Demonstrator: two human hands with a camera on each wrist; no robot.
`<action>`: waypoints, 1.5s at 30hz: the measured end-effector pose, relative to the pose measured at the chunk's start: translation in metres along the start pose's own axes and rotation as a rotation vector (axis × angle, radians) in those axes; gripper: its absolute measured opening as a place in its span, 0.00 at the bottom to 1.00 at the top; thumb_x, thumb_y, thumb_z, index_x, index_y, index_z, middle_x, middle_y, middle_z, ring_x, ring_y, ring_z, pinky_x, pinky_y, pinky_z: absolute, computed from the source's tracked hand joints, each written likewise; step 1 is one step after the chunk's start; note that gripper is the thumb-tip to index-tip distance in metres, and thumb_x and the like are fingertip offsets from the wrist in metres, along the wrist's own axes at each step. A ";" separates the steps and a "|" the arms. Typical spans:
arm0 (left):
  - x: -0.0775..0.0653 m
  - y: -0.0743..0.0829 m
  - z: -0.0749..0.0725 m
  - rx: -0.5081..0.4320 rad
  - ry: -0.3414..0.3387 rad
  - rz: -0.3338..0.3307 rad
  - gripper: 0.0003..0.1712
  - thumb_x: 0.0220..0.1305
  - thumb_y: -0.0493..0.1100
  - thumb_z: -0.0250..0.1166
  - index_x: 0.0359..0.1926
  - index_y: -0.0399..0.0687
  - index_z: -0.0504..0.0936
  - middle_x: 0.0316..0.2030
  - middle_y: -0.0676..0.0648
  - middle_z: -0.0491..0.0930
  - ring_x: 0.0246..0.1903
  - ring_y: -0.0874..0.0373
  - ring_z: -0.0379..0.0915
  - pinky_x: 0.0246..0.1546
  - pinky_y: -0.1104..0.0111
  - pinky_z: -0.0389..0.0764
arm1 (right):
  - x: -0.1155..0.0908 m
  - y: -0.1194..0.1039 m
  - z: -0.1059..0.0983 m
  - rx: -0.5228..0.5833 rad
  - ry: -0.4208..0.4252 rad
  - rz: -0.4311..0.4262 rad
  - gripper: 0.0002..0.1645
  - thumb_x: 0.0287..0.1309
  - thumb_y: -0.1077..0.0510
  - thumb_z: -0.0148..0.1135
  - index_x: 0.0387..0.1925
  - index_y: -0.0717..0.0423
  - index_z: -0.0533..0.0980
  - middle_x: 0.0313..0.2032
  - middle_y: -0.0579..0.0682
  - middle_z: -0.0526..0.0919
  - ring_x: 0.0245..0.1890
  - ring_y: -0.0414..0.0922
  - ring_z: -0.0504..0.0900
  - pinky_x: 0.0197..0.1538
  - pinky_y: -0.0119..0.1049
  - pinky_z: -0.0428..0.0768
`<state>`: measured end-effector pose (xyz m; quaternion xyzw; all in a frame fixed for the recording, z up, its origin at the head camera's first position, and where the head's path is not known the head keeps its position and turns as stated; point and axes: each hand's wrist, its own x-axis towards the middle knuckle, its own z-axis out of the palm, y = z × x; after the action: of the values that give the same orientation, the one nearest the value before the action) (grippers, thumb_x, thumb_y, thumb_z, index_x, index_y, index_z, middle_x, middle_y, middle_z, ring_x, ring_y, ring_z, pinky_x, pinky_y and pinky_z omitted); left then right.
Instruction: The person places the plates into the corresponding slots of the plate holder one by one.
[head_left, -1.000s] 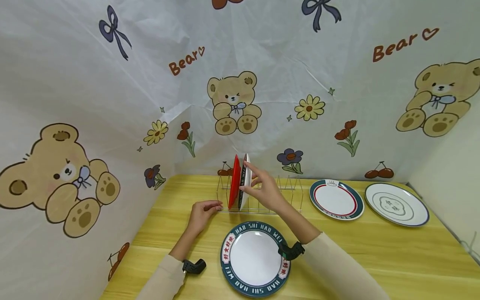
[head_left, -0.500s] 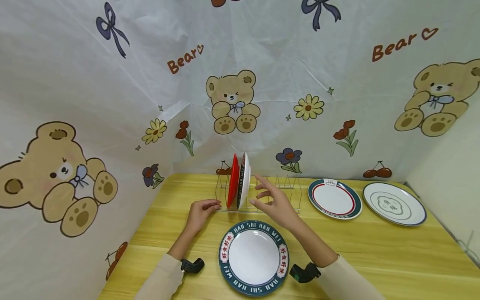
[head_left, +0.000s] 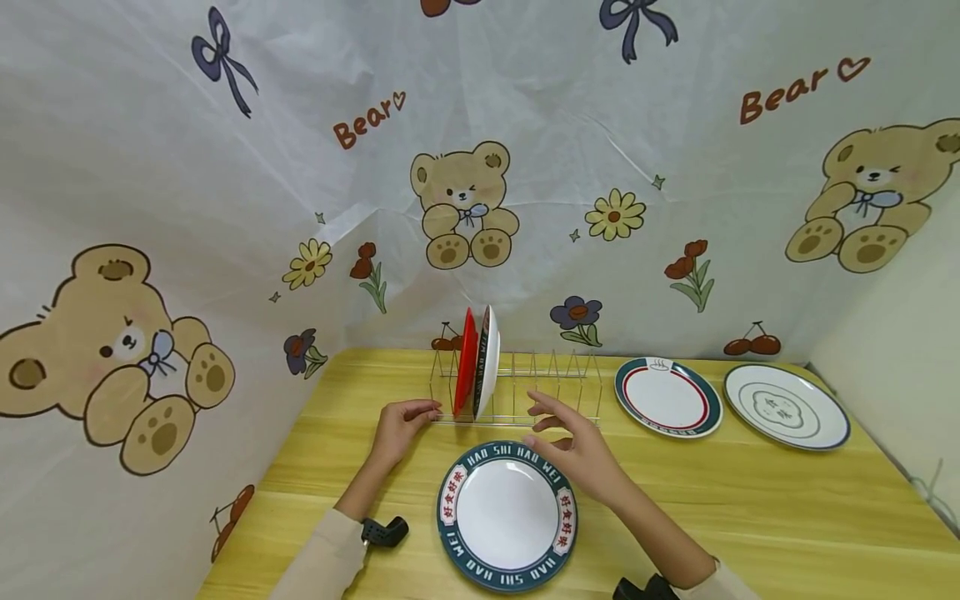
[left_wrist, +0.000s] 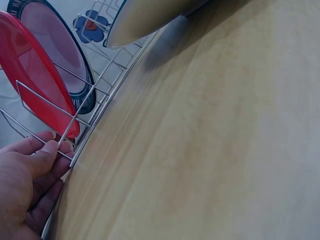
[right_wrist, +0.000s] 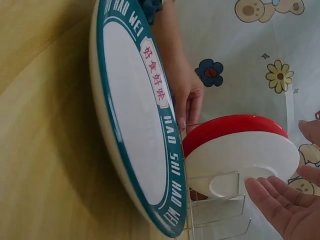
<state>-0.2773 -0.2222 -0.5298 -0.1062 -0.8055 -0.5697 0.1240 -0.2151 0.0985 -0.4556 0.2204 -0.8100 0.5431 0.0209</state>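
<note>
At 6 o'clock from the rack [head_left: 514,392]: green-rimmed plate [head_left: 506,517], flat on tabletop [head_left: 795,517]. Probably stiff, slick, breakable; take rim at 3 o'clock. Right hand [head_left: 579,450] wide, empty; left hand [head_left: 400,431] pinches rack corner.

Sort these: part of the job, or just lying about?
Likely job:
wire rack, pinched by left hand
red plate, white-backed plate, standing in rack
front plate, near right hand
probably red-ringed plate, far-right plate, both spare

Just about:
bear-print backdrop
apparent cord, right edge
</note>
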 end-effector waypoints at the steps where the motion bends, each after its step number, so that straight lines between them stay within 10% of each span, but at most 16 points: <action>1: 0.000 0.000 0.000 0.000 0.001 0.001 0.10 0.64 0.25 0.65 0.46 0.27 0.87 0.41 0.33 0.87 0.45 0.39 0.85 0.49 0.54 0.84 | -0.002 0.001 0.000 -0.003 0.007 0.000 0.37 0.64 0.53 0.71 0.72 0.40 0.69 0.56 0.54 0.81 0.53 0.54 0.81 0.48 0.41 0.86; 18: 0.006 -0.002 -0.001 -0.018 -0.029 0.027 0.11 0.66 0.23 0.63 0.48 0.27 0.86 0.42 0.32 0.87 0.44 0.38 0.86 0.48 0.57 0.85 | -0.007 0.042 -0.013 -0.125 -0.045 0.088 0.25 0.64 0.51 0.71 0.61 0.49 0.80 0.57 0.48 0.83 0.54 0.53 0.80 0.48 0.37 0.85; 45: 0.008 -0.036 -0.003 -0.033 -0.034 0.015 0.10 0.65 0.31 0.68 0.46 0.39 0.90 0.40 0.45 0.89 0.41 0.52 0.88 0.45 0.69 0.86 | -0.008 0.070 -0.027 0.028 -0.519 0.134 0.33 0.60 0.66 0.71 0.67 0.55 0.75 0.41 0.57 0.79 0.33 0.45 0.77 0.33 0.29 0.79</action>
<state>-0.2954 -0.2367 -0.5582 -0.1238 -0.7972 -0.5800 0.1130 -0.2399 0.1474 -0.5078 0.2984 -0.7936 0.4796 -0.2264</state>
